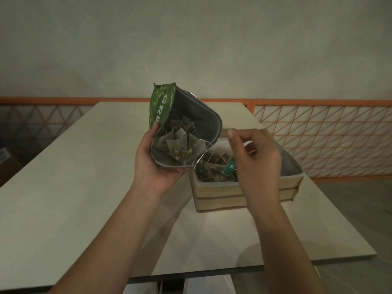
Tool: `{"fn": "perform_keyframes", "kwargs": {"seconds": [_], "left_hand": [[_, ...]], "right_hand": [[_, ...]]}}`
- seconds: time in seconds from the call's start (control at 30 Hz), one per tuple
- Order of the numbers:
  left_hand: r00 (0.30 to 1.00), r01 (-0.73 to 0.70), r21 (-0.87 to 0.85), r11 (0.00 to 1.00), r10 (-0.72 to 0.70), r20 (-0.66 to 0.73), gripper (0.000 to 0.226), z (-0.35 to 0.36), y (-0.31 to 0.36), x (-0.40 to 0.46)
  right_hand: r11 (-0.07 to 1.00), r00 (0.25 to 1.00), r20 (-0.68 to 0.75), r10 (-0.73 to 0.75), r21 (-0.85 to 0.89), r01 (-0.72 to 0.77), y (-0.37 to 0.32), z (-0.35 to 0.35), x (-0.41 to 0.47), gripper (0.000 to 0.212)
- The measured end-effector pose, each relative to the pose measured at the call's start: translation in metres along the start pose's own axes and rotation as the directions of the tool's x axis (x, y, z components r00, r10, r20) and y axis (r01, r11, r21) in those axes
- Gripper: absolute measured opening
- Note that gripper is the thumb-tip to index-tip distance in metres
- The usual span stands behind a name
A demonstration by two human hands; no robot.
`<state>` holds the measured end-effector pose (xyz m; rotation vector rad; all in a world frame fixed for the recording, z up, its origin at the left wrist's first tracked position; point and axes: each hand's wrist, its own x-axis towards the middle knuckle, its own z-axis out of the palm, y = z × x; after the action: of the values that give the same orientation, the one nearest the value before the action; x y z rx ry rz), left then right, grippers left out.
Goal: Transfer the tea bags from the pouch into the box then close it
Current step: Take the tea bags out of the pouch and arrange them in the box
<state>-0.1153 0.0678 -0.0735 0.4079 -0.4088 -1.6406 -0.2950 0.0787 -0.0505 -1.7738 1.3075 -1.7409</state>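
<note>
Several tea bags (180,145), light and limp, remain in the soft pouch (191,115) gripped by the left hand (154,164); right hand (254,158), loosely curled and seemingly empty over the box (222,192), should pinch tags or strings.

Two bare forearms, no sleeves, left hand (156,164), right hand (257,164), ringless fingers

Pale table (63,187) before a plain wall (191,39), orange lattice railing (328,134) behind, cardboard carton (6,158) far left.
</note>
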Motion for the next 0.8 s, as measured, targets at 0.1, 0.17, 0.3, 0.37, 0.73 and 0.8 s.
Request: {"fn": "perform_keyframes", "kwargs": {"seconds": [0.1, 0.17, 0.3, 0.37, 0.73, 0.8], "left_hand": [[1.000, -0.001, 0.005, 1.000, 0.001, -0.010, 0.057, -0.001, -0.001, 0.001], [1.000, -0.001, 0.019, 1.000, 0.001, -0.019, 0.057, -0.002, 0.000, 0.001], [1.000, 0.001, 0.033, 0.999, -0.001, -0.024, 0.059, 0.000, 0.001, 0.002], [1.000, 0.000, 0.028, 1.000, 0.001, -0.019, 0.059, 0.001, 0.001, 0.002], [1.000, 0.001, -0.010, 1.000, 0.000, 0.006, 0.057, -0.001, 0.000, 0.003], [1.000, 0.011, -0.018, 1.000, -0.011, 0.007, 0.057, 0.001, 0.001, 0.003]], "right_hand": [[0.987, 0.984, 0.091, 0.153, 0.032, -0.156, 0.003, 0.000, -0.001, 0.009], [0.969, 0.959, 0.167, 0.230, 0.056, -0.242, 0.005, 0.001, -0.003, 0.013], [0.939, 0.896, 0.368, 0.248, 0.135, -0.315, 0.010, 0.001, -0.003, 0.020], [0.948, 0.869, 0.454, 0.198, 0.136, -0.288, 0.011, -0.003, -0.002, 0.020], [0.999, 0.924, 0.380, 0.039, -0.022, -0.033, 0.013, -0.007, 0.014, 0.006], [0.999, 0.943, 0.333, -0.015, 0.037, 0.003, 0.009, -0.008, 0.019, 0.008]]}}
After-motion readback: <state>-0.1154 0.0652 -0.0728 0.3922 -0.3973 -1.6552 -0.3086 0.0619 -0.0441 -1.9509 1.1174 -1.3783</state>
